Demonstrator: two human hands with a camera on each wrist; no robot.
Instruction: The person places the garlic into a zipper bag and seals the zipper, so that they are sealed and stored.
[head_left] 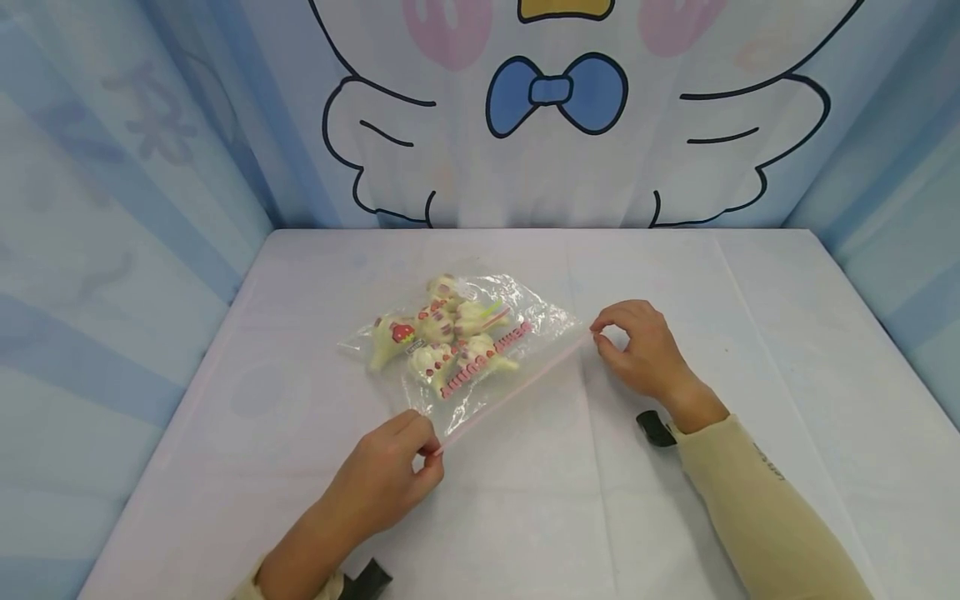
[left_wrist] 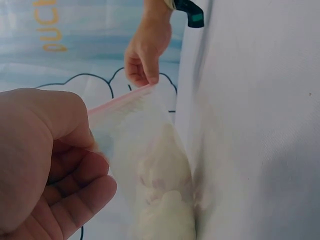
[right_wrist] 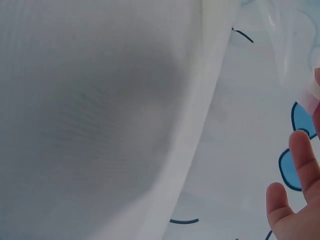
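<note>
A clear zip bag [head_left: 536,358] with a pink zip edge and pink printed lettering lies on the table at a slant. Inside it are several small cream-coloured figures [head_left: 437,325] with red and purplish spots, one bearing a larger red patch. My left hand [head_left: 375,479] pinches the near corner of the zip edge between thumb and forefinger. At the far end of that edge, my right hand [head_left: 648,354] pinches the other corner, so the edge runs straight between both hands. In the left wrist view the zip edge [left_wrist: 122,102] stretches from hand to hand, lifted above the figures.
A white cloth with fold creases covers the table [head_left: 525,533]. Behind it hangs a curtain [head_left: 555,175] with a cartoon drawing and a blue bow; blue-and-white curtains [head_left: 112,292] close off the sides. Dark camera mounts [head_left: 656,428] sit at both wrists.
</note>
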